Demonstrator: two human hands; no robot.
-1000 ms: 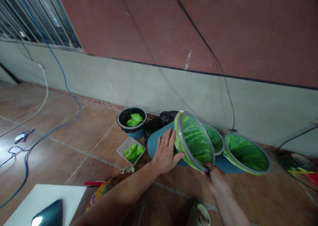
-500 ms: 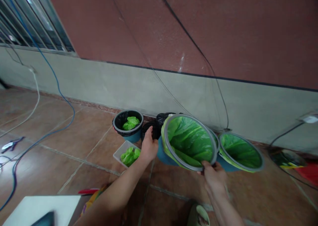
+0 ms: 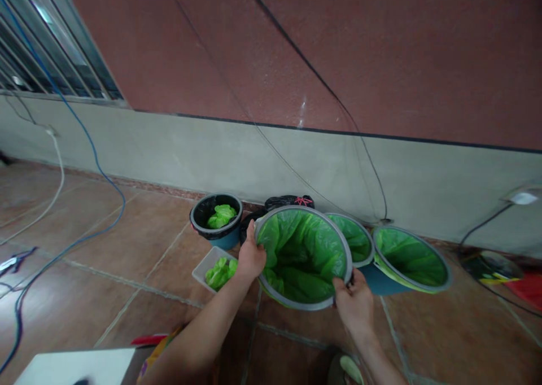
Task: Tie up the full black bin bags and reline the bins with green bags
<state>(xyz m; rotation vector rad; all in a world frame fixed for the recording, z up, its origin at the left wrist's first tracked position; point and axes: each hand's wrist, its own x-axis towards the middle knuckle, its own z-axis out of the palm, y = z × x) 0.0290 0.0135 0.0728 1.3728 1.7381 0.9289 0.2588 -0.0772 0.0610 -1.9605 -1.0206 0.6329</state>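
I hold a blue bin lined with a green plastic bag by its grey rim, and it stands upright with its mouth facing me. My left hand grips the rim's left side. At the rim's lower right edge, my right hand is closed on it. Two more green-lined bins stand just behind and to the right, along the wall.
A small black-lined bin with green bags inside stands left of the held bin, with a white tray of green bags in front of it. Black bags lie by the wall. Cables cross the tiled floor at left. A white surface shows bottom left.
The held bin has turned from tilted on its side to upright. My left hand left the bin's blue side and took hold of the rim.
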